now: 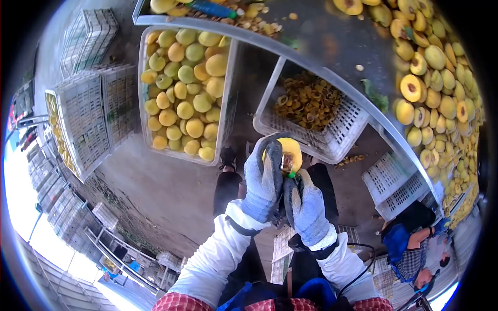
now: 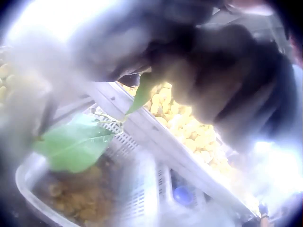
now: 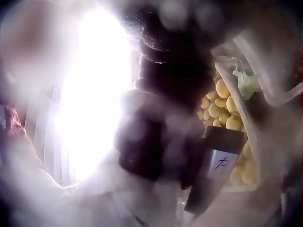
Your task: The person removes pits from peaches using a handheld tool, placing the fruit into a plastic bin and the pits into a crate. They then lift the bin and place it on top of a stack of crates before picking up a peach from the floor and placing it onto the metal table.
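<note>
In the head view a yellow fruit (image 1: 292,154) with a brown hollow and a bit of green at its lower edge is gripped by the left hand (image 1: 261,179), gloved in grey and dark. The gloved right hand (image 1: 308,210) is up against the fruit's lower edge, its fingers curled around something mostly hidden. Dark, blurred glove fingers (image 2: 208,71) fill the top of the left wrist view, near a green leaf (image 2: 78,144). In the right wrist view the right hand (image 3: 165,94) is a dark curled shape.
A crate of whole fruit (image 1: 233,103) stands ahead on the left. Beside it a white crate (image 1: 337,150) holds brown-yellow scraps. The metal table's edge (image 1: 311,65) curves across the front and right, bearing halved fruit (image 1: 449,103). Stacked crates (image 1: 93,114) stand left; another person (image 1: 410,259) is lower right.
</note>
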A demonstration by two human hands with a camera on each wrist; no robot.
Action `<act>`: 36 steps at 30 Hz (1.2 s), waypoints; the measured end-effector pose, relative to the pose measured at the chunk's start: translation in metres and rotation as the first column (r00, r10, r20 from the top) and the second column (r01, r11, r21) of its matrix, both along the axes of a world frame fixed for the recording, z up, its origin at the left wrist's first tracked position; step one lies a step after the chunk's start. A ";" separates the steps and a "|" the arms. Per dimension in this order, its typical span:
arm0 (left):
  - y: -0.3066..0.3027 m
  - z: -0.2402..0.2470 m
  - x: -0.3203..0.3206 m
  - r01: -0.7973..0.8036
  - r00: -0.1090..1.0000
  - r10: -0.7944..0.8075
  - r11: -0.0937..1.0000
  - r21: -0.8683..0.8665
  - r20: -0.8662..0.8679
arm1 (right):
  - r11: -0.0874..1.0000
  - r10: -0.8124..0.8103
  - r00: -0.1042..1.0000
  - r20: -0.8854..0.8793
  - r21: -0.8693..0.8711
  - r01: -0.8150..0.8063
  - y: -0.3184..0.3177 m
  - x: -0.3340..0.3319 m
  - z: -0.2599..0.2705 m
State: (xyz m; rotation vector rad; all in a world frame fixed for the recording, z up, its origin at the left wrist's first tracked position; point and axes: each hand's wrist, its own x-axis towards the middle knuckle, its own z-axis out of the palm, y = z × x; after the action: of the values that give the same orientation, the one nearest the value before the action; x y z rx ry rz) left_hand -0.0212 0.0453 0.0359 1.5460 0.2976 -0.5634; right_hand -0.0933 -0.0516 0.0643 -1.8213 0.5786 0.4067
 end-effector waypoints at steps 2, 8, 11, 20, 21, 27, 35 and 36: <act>0.019 -0.004 -0.001 -0.027 0.996 0.020 0.996 -0.089 -0.083 | 0.968 -0.110 0.992 -0.061 0.219 0.120 0.015 -0.006 -0.012; 0.047 -0.043 -0.034 -0.189 0.907 0.070 0.948 -0.254 -0.415 | -0.549 0.132 0.765 -0.631 0.596 0.586 0.017 -0.015 -0.030; 0.056 -0.061 -0.051 -0.202 0.899 0.083 0.950 -0.237 -0.431 | -0.809 -0.005 0.822 -0.569 0.485 0.331 0.005 -0.003 -0.034; 0.157 -0.127 -0.026 -0.302 0.947 0.227 0.868 0.394 0.227 | 0.798 0.218 0.859 0.464 -0.591 0.117 -0.202 0.108 -0.033; 0.165 -0.134 -0.008 -0.304 0.930 0.109 0.763 0.570 0.351 | 0.950 0.081 0.880 0.467 -0.304 0.075 -0.236 0.124 -0.036; 0.205 -0.220 0.014 0.101 0.792 -0.583 0.420 0.902 0.183 | 0.560 0.478 0.829 0.290 -0.828 -0.034 -0.157 0.149 -0.087; 0.198 -0.221 0.064 -0.179 0.732 -0.554 0.404 0.897 0.396 | 0.684 0.511 0.847 -0.147 -0.527 -0.504 0.013 -0.083 -0.187; 0.189 -0.235 0.069 -0.164 0.733 -0.540 0.450 0.878 0.414 | 0.729 0.441 0.857 -0.267 -0.451 -0.516 0.028 -0.113 -0.207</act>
State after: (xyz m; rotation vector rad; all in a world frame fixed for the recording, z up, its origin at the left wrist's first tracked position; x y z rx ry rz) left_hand 0.0479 0.2343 -0.1987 2.7542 -0.2357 0.0799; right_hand -0.2062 -0.0234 -0.1430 -2.4844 0.3078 0.8007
